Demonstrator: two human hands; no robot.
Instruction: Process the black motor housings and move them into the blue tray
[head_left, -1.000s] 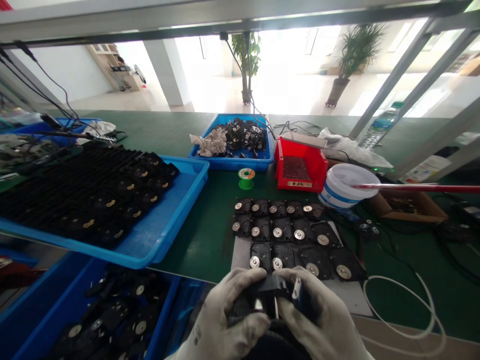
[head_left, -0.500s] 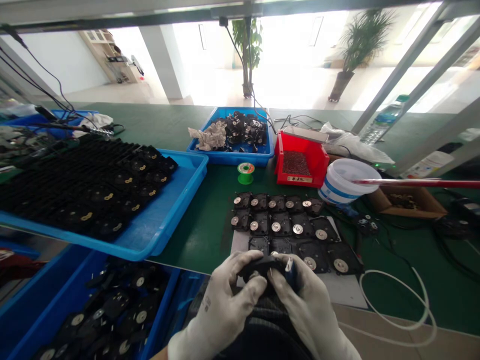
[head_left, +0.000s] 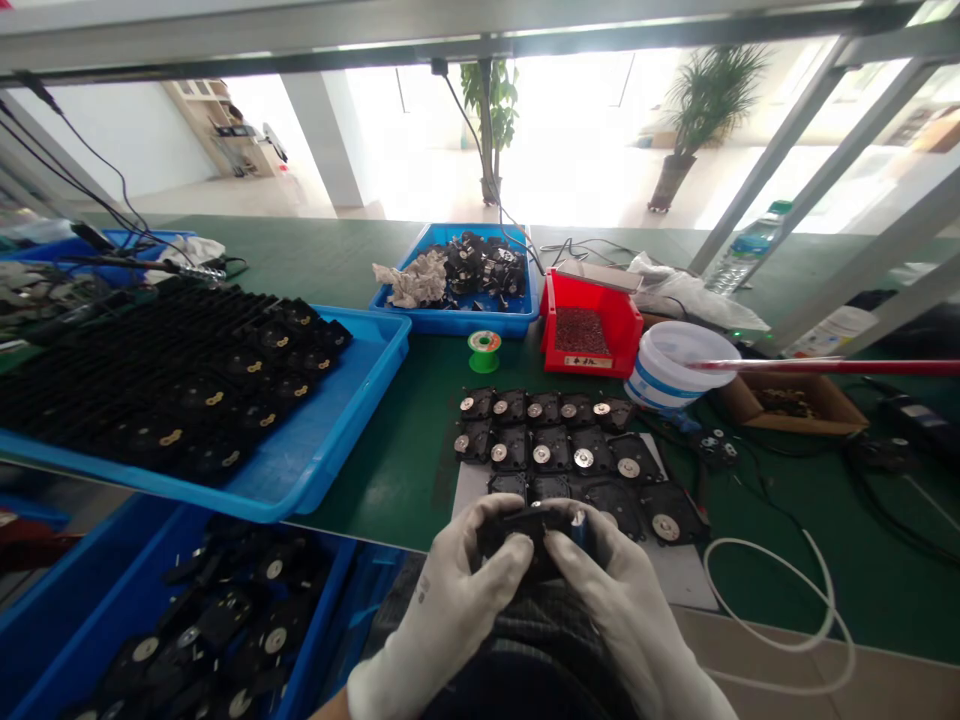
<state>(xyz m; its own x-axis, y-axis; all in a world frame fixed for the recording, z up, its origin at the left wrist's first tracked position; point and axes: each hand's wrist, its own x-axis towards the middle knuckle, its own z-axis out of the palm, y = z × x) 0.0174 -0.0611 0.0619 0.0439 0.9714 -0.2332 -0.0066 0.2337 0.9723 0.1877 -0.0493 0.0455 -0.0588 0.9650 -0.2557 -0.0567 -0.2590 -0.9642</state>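
Note:
My left hand [head_left: 469, 590], in a white glove, grips the left side of a black plastic part [head_left: 536, 545] at the front edge of the table. The right side of the same part is held by my right hand [head_left: 619, 590], also gloved. A small blue object [head_left: 578, 527] with a pale tip sticks out between the fingers of my right hand. Just beyond the hands, black housings [head_left: 541, 455] with silver discs lie in rows, some on a grey sheet [head_left: 686, 585]. My fingers partly cover the nearest row.
A blue tray [head_left: 330, 440] of stacked black parts is on the left, above a blue bin [head_left: 169, 540] of loose housings. Farther back are another blue tray [head_left: 450, 318], a green spool [head_left: 484, 355], a red bin [head_left: 630, 340] and a white bucket [head_left: 660, 390]. A white tube [head_left: 832, 600] loops at right.
The black part has tilted between my hands, and its broad face now shows more. Both hands still hold it. The camera view has shifted slightly.

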